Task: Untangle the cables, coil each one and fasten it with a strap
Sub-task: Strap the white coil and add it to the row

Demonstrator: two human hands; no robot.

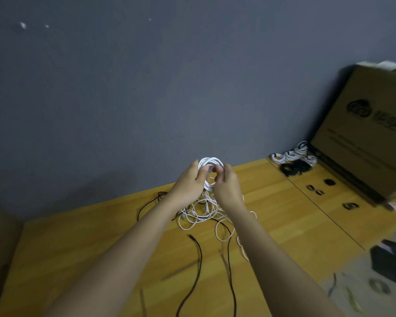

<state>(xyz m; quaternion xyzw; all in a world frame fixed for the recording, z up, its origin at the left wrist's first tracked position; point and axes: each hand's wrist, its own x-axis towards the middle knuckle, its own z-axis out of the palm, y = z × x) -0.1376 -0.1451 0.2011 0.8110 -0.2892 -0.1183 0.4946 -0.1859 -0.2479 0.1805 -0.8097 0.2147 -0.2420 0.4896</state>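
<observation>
I see my left hand (pixel 189 184) and right hand (pixel 226 185) raised over the bench (pixel 78 243), both gripping a round white cable coil (pixel 209 161) between them. Thin glossy white loops (pixel 199 216) and matte black cables (pixel 198 255) sprawl tangled underneath. Finished coils (pixel 293 155) sit near a cardboard box (pixel 370 133) at the far right.

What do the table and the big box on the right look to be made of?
The table looks like wood or a wood-look laminate: yellowish, with grain streaks and a dark seam across it; the picture cannot settle which. The box looks like plain brown cardboard, matte, with dark print on its face.
</observation>
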